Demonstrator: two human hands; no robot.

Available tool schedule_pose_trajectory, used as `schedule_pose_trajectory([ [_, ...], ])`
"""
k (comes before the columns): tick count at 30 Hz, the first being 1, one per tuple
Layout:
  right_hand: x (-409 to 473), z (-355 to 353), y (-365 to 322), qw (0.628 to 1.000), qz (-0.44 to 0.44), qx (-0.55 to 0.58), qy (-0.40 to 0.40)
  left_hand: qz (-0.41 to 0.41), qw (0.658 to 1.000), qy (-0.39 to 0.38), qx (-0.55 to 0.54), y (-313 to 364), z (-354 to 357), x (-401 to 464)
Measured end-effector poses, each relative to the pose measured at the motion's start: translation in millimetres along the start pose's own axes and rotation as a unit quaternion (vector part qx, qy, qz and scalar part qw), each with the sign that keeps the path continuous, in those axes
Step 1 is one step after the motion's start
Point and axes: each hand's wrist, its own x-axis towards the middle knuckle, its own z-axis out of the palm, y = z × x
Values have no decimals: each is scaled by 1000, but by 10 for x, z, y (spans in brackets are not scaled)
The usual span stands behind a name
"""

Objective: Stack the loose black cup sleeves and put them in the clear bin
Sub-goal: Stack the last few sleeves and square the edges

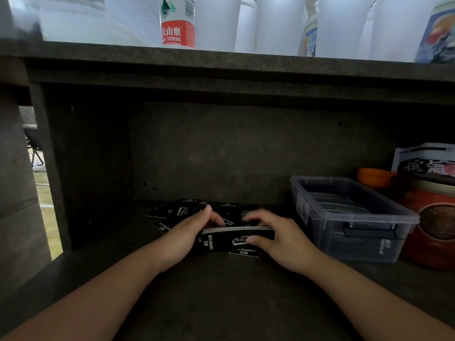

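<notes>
Head view: both your left hand (194,232) and right hand (270,233) pinch the sleeve stack (237,238); light, slippery card, so squeeze its short ends.

I hold a stack of cup sleeves (237,238) on the shelf (221,291), my left hand (189,232) on its left end, my right hand (278,238) on its right. Loose sleeves (177,212) lie just behind. The bin (354,217) sits to the right, with sleeves inside. A water bottle (177,20) stands on the counter above.
</notes>
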Motion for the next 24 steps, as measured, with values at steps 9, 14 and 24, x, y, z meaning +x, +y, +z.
schedule_pose_trajectory([
  [9,10,11,-36,1000,-4,3,14,-188,886,240,350,-305,-323,163],
  [14,19,-16,-12,999,-10,30,-1,-201,865,188,419,-337,-318,181],
  [24,26,7,18,999,-6,-33,-4,-107,813,225,526,-292,-238,194],
])
